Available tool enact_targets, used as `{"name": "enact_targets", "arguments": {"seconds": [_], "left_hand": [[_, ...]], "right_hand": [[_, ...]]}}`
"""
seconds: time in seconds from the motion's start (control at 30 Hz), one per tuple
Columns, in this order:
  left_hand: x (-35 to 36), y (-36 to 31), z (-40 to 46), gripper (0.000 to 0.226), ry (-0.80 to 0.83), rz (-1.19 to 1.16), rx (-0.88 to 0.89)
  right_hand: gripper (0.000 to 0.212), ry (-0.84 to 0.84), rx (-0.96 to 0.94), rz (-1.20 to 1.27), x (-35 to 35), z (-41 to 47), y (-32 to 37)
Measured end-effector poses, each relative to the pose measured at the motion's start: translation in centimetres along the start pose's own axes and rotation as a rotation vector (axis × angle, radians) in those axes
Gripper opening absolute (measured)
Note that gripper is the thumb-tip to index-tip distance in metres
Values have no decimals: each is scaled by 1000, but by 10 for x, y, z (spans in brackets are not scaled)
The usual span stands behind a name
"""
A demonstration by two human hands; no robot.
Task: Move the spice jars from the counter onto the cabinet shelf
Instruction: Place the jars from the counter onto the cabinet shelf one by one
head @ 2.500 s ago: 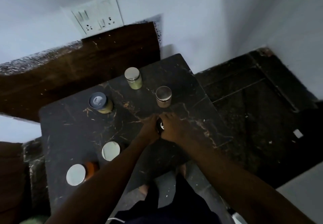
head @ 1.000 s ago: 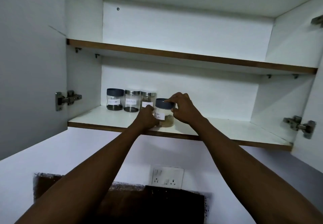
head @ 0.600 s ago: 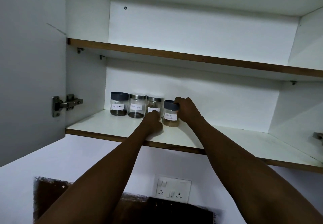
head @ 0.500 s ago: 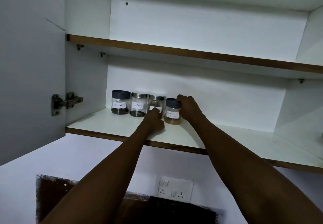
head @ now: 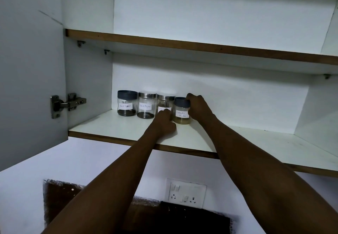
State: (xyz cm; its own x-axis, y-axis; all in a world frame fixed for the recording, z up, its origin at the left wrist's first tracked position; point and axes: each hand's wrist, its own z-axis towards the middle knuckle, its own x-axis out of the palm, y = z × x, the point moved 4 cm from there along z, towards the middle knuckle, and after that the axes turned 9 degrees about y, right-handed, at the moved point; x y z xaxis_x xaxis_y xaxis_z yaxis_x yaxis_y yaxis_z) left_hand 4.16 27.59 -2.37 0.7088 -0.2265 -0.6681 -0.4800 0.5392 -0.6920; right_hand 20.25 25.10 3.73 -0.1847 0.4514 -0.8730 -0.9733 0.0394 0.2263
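Note:
Several glass spice jars stand in a row at the back left of the lower cabinet shelf [head: 113, 129]. The rightmost, a dark-lidded jar with yellow-brown powder [head: 181, 110], rests on the shelf with my right hand [head: 196, 106] wrapped around its right side and lid. My left hand [head: 164, 122] touches its lower left side, fingers curled, partly covering the steel-lidded jar [head: 165, 102] beside it. Further left stand another steel-lidded jar [head: 146, 105] and a dark-lidded jar [head: 127, 103], both labelled black pepper.
The open cabinet door [head: 31, 73] with its hinge [head: 67, 104] stands at the left. An upper shelf [head: 182, 44] runs above the jars. The lower shelf extends bare to the right. Below are a wall socket plate [head: 185, 192] and a dark backsplash.
Both hands lifted the dark-lidded jar from the counter up to the shelf, then slid it back against the row. Since half a second ago it barely moved.

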Motion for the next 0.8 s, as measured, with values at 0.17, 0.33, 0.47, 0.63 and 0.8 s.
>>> {"name": "enact_targets", "arguments": {"seconds": [0.17,0.33,0.47,0.63,0.8], "left_hand": [[-3,-8,-10,30,-39,61,25],[-12,-34,-27,25,-21,161,91],[5,-42,-91,21,-257,262,239],[54,42,-219,30,-513,57,356],[140,176,-310,29,-103,58,-65]], "right_hand": [[94,54,25,-157,9,-23,7],[85,5,-32,40,20,-89,49],[48,-243,-191,249,25,-164,76],[56,-291,-397,555,125,-269,94],[69,294,-115,604,278,-363,90]]}}
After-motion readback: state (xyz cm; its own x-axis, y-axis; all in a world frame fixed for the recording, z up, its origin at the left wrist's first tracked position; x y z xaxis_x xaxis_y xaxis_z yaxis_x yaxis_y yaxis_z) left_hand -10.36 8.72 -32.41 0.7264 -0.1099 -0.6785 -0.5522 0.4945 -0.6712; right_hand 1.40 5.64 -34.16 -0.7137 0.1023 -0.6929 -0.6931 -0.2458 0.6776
